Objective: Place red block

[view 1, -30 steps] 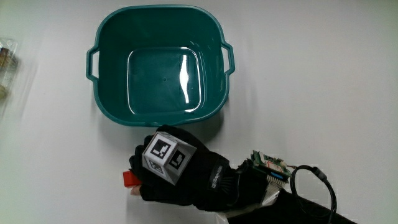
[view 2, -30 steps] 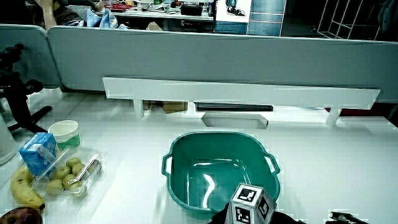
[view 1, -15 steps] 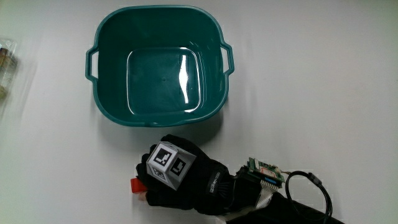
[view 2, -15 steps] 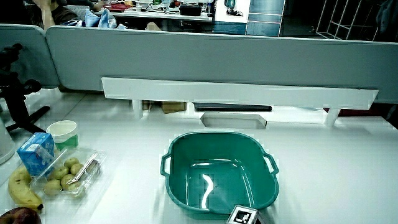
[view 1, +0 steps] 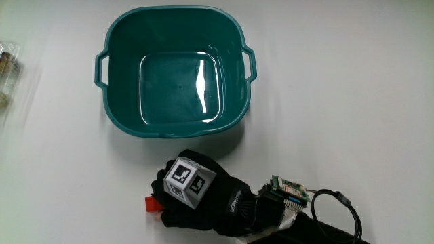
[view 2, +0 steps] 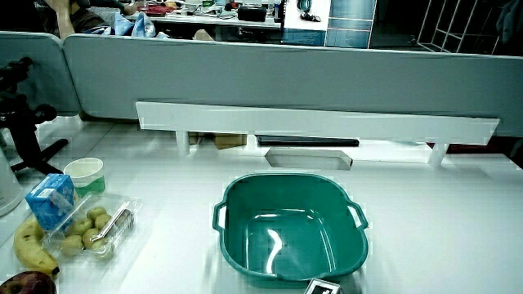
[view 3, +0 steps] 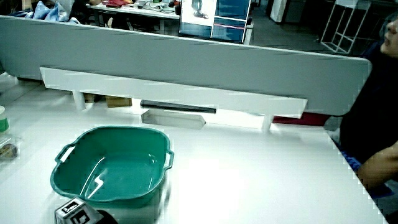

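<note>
red block (view 1: pixel 151 203) clamped in hand's (view 1: pixel 196 196) grip, on table nearer than basin (view 1: pixel 175 74).

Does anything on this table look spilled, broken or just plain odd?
Nothing stands out. The teal basin sits upright and empty on the table, with no spill around it. The hand lies nearer to the person than the basin, closed on a small red block. Snacks in a side view look tidy.
</note>
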`<state>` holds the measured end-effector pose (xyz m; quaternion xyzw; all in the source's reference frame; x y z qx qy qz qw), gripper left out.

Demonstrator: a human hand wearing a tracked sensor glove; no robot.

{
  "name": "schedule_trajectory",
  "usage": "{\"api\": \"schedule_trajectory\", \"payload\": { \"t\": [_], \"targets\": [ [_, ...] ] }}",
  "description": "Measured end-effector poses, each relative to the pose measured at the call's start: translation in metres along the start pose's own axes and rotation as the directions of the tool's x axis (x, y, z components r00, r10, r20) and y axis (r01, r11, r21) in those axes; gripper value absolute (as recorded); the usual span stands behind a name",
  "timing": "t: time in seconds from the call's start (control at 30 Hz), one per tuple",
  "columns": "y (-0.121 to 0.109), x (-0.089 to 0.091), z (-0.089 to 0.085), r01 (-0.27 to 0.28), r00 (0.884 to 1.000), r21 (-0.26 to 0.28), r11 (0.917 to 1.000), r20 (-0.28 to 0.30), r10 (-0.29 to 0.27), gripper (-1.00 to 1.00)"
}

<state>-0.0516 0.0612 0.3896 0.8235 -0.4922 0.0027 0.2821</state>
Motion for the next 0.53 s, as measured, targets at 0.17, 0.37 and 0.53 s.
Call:
{"api": "schedule_trajectory", "payload": {
  "t": [0.17, 0.37, 0.53],
  "targets": [
    [-0.001, 0.004, -0.004, -0.009, 0.999, -0.007, 0.9999, -0.04, 0.009, 0.0],
    [-0.015, 0.007, -0.001, 0.002, 0.998, 0.034, 0.9994, -0.067, 0.0, -0.75],
    [-0.027, 0.024, -0.02, -0.017, 0.99, 0.021, 0.9996, -0.141, 0.02, -1.0]
  ]
}}
